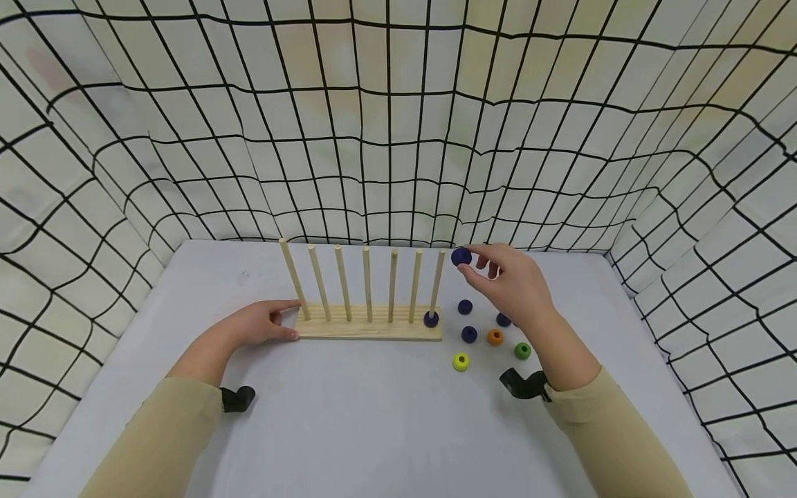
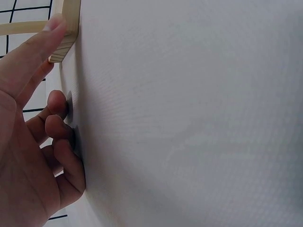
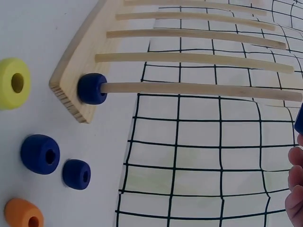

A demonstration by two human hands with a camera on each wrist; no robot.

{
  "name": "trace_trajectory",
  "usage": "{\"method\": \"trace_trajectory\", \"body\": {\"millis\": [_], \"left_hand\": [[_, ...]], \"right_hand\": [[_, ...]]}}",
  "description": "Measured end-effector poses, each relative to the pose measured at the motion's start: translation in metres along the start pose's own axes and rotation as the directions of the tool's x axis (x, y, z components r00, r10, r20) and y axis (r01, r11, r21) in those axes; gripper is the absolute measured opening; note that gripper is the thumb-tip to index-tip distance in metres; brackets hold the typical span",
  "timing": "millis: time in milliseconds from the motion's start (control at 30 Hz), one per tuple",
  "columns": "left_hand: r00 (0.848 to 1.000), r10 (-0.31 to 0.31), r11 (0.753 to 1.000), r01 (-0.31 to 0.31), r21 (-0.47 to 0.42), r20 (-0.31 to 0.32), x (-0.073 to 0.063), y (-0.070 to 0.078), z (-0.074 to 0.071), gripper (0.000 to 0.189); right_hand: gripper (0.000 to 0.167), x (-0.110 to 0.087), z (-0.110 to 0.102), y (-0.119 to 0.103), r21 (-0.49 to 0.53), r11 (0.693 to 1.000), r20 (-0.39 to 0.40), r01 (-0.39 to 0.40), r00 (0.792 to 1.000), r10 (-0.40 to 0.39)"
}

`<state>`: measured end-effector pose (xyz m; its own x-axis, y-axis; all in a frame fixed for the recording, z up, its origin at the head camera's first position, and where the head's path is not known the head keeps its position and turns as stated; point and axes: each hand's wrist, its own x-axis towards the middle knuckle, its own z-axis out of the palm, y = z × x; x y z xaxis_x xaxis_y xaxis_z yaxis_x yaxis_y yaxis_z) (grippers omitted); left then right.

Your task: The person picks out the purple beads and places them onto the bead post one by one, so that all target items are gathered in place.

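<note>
Holds a dark blue bead in the right hand, pinching it between thumb and index finger, above the counter and just to the right of the tip of the rightmost peg. Pinches with the left hand the left end of a pale wooden peg stand, pressing the thumb to the near edge and the index finger to the far corner, with the remaining fingers loosely curled close to the counter. Has the stand lying from left to right across the far part of the counter, with seven round pegs set in one row along its base. Has one blue bead threaded on the rightmost peg, right down at the base. Has loose beads spread on the counter to the right of the stand: a blue one farthest off, another blue one nearer, an orange one to the right of that, a third blue one partly hidden by the right wrist, a green one farther right, and a yellow one nearest. Wears tan sleeves and a black wrist mount on each arm. Faces black grid netting beyond the counter.
</note>
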<state>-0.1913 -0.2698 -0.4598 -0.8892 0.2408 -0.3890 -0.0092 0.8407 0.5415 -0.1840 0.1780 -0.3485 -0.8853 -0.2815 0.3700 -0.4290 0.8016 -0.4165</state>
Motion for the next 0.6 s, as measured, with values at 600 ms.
{"method": "trace_trajectory", "body": {"millis": [600], "left_hand": [[1.0, 0.008, 1.0, -0.008, -0.002, -0.001, -0.003, 0.002, 0.0, 0.08]], "right_hand": [[0.039, 0.01, 0.003, -0.017, 0.071, 0.997, -0.034, 0.022, 0.999, -0.02]]}}
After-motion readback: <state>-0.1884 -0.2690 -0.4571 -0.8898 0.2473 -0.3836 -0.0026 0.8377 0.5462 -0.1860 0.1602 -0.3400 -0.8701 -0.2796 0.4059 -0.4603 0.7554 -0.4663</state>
